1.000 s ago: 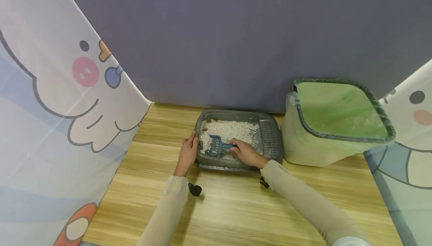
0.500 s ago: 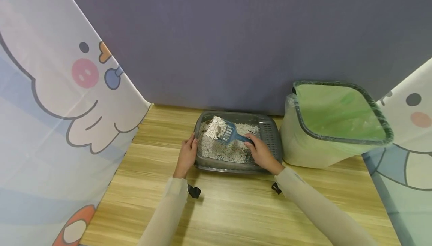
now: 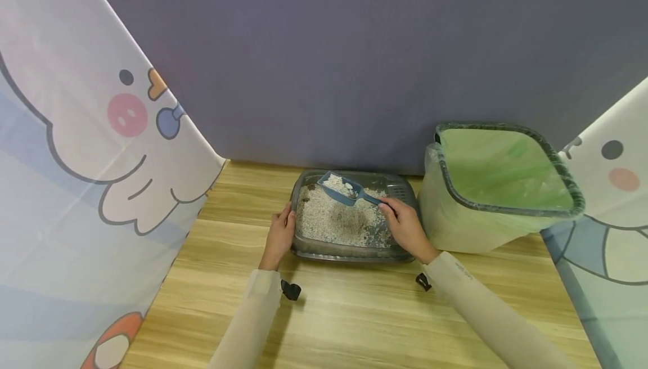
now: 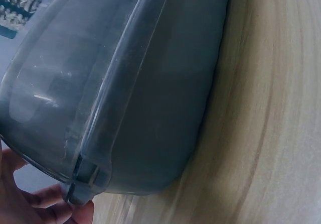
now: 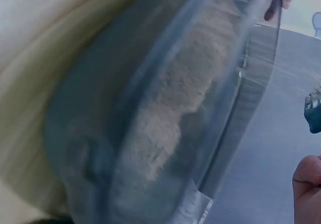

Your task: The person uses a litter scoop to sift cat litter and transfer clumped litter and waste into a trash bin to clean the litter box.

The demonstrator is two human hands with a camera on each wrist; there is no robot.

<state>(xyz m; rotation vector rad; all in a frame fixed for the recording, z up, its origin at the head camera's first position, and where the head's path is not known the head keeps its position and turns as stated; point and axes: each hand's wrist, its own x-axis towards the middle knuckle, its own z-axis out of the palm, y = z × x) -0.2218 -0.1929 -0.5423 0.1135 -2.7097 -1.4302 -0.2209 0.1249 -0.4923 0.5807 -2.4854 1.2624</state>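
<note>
A blue slotted litter scoop (image 3: pixel 340 195) is raised over the grey litter box (image 3: pixel 354 256), carrying a heap of pale litter (image 3: pixel 336 182). My right hand (image 3: pixel 408 230) grips its handle near the box's right side. At the box's left end my left hand (image 3: pixel 279 236) holds the rim; in the left wrist view its fingers (image 4: pixel 52 211) curl at the edge of the wall. Pale litter (image 3: pixel 329 220) covers much of the box floor, with a small brown clump at the back left. Only the scoop's edge (image 5: pixel 313 114) and part of the right hand (image 5: pixel 308 191) show in the right wrist view.
A bin (image 3: pixel 471 228) lined with a clear bag, green inside, stands close at the box's right. Behind rises a grey wall panel (image 3: pixel 324 76). Printed cartoon panels flank the wooden table (image 3: pixel 349 313).
My right hand has lifted the scoop out of the litter with a load and moved it rightward, tilting the scoop. The left hand has stayed on the box's rim.
</note>
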